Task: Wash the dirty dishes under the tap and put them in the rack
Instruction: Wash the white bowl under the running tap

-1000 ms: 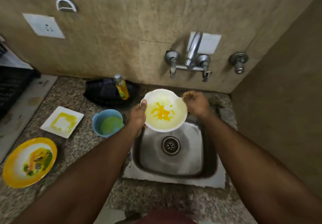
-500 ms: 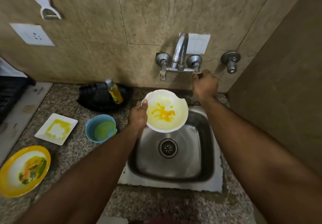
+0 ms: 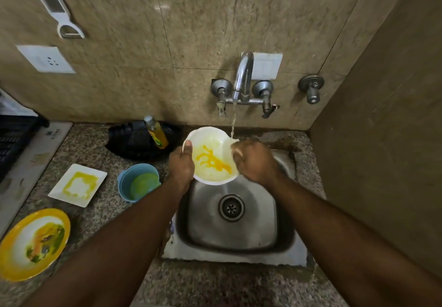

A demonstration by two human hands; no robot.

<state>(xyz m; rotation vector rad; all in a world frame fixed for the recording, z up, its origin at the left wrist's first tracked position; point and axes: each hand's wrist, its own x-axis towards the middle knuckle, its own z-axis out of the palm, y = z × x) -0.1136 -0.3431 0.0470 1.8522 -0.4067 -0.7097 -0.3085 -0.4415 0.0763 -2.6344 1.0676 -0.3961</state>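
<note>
White bowl (image 3: pixel 211 160) streaked yellow, both hands gripping, perhaps under water (image 3: pixel 232 125).

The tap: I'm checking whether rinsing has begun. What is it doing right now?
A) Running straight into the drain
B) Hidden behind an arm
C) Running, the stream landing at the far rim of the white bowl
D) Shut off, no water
C: a thin stream falls from the tap to the white bowl's far rim, beside the right hand; the left hand holds the bowl.
</note>
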